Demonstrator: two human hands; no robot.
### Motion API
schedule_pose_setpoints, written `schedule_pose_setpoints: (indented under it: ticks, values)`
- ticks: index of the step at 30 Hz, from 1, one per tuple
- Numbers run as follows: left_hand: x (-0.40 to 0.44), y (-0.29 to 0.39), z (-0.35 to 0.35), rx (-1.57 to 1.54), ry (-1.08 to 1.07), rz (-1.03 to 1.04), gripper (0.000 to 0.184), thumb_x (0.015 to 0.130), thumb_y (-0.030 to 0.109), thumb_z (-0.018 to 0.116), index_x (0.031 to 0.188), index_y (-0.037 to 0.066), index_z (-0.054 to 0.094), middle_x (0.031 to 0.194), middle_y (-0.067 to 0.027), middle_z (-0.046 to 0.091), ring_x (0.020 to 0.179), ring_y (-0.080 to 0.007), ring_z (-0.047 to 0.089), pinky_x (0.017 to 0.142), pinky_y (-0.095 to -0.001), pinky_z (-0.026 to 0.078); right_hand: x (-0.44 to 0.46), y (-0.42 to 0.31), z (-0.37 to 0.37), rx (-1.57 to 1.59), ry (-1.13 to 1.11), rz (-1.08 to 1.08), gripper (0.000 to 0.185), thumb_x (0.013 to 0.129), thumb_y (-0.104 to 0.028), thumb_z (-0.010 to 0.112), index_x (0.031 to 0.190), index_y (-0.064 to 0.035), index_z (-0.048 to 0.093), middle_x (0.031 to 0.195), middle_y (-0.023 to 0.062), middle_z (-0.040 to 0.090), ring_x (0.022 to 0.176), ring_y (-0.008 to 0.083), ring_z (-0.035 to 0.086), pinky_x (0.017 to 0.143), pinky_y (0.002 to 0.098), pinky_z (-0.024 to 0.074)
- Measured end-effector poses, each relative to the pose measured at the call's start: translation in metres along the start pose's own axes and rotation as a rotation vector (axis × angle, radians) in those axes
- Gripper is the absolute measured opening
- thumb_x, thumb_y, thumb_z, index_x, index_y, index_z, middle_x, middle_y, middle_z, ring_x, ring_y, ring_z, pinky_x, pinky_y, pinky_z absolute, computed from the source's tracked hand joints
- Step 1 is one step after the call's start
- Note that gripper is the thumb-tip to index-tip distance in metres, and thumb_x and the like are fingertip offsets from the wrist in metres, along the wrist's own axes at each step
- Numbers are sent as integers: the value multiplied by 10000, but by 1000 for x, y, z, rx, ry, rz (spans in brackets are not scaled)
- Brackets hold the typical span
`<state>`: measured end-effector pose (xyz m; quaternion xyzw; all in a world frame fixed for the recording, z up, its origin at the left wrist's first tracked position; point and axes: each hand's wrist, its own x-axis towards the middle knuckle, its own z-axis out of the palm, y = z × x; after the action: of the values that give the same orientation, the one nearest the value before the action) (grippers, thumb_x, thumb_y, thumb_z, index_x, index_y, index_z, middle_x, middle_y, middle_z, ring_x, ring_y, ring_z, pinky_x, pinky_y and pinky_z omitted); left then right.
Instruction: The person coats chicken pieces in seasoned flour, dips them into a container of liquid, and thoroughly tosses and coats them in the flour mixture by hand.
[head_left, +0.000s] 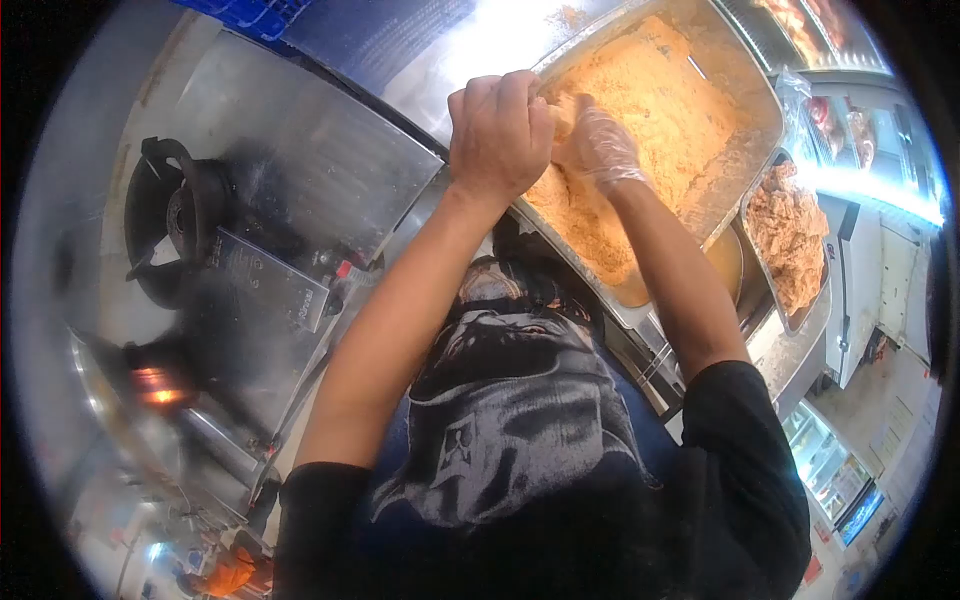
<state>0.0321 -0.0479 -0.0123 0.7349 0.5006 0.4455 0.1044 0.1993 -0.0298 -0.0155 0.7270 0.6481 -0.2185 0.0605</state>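
A large metal tray (745, 185) holds orange-yellow breading flour (650, 110), heaped and uneven. My left hand (500, 135) is bare and closed over the tray's near-left corner; its fingertips are hidden. Wearing a clear plastic glove, my right hand (600, 148) reaches into the flour close beside the left one. The fingers of the gloved hand are bent together and coated with flour, and what they hold, if anything, cannot be made out. To the right, a smaller metal tray (825, 290) carries a pile of flour-coated meat pieces (785, 235).
A black burner ring (180, 215) sits at the left on a steel stove top, and another burner (160, 385) glows orange below it. A blue crate (250, 15) stands at the top left. A lit glass case (850, 110) with food is at the right.
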Motion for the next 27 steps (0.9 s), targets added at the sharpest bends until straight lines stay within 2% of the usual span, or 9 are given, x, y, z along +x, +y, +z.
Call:
schedule_pose_setpoints:
  ticks: [4, 7, 10, 13, 17, 18, 21, 25, 27]
  values:
    - [-1, 3, -2, 23, -18, -33, 269, 974, 193, 612, 1209, 61, 627, 1092, -68, 724, 1069, -295, 607, 981, -467, 419, 18, 32, -35, 26, -81, 247, 832, 894, -494, 798, 1525, -32, 516, 1268, 240, 731, 1191, 334, 709, 992, 468, 574]
    - [-1, 2, -1, 32, -3, -31, 271, 976, 193, 611, 1209, 57, 625, 1101, -66, 721, 1074, -291, 606, 981, -469, 418, 25, 71, -60, 129, -85, -64, 940, 892, -566, 793, 1557, 16, 472, 1367, 289, 675, 1257, 334, 677, 1076, 472, 530]
    - [1, 1, 1, 31, -6, -26, 274, 973, 194, 615, 1208, 53, 625, 1106, -62, 718, 1071, -291, 606, 979, -468, 418, 45, 93, -48, 524, -89, 90, 1128, 853, -584, 813, 1632, 73, 329, 1642, 326, 404, 1517, 402, 447, 1243, 480, 375]
    - [0, 0, 0, 49, -14, -19, 280, 968, 194, 621, 1212, 54, 627, 1110, -64, 719, 1071, -298, 608, 977, -466, 419, 42, 56, -1, 168, 9, 14, 1155, 851, -583, 809, 1632, 98, 301, 1671, 327, 353, 1573, 406, 358, 1256, 471, 354]
    - [1, 0, 1, 24, 7, -21, 285, 961, 192, 628, 1211, 55, 629, 1097, -71, 722, 1070, -303, 608, 974, -472, 424, 4, -2, 6, 150, -1, 109, 1186, 892, -463, 776, 1662, 114, 82, 1417, 316, 627, 1277, 379, 669, 1057, 431, 557]
    - [1, 0, 2, 33, 15, -17, 284, 960, 191, 629, 1209, 55, 629, 1093, -73, 724, 1069, -304, 608, 974, -475, 425, 2, -6, 24, 35, 82, 114, 1116, 940, -383, 718, 1661, 115, 28, 1198, 259, 737, 1034, 331, 758, 877, 415, 617]
    - [0, 1, -2, 39, -6, -20, 291, 959, 190, 630, 1215, 52, 628, 1084, -78, 725, 1065, -308, 609, 973, -476, 426, -8, -2, 22, -110, 92, 35, 998, 997, -345, 648, 1661, 117, 64, 1106, 227, 764, 946, 308, 769, 802, 429, 611]
    - [1, 0, 0, 24, 27, -11, 296, 959, 190, 630, 1219, 47, 629, 1089, -82, 724, 1055, -311, 610, 967, -472, 427, 15, 38, -22, -42, -67, 169, 1037, 991, -415, 678, 1660, 120, 93, 1243, 239, 730, 1088, 280, 744, 881, 433, 595]
    - [-1, 1, 0, 15, 29, -10, 299, 960, 191, 628, 1220, 43, 627, 1086, -83, 725, 1050, -311, 609, 962, -471, 429, 24, 75, -43, 345, -247, -88, 1182, 914, -561, 760, 1665, 107, 137, 1427, 266, 634, 1269, 297, 663, 1013, 423, 556]
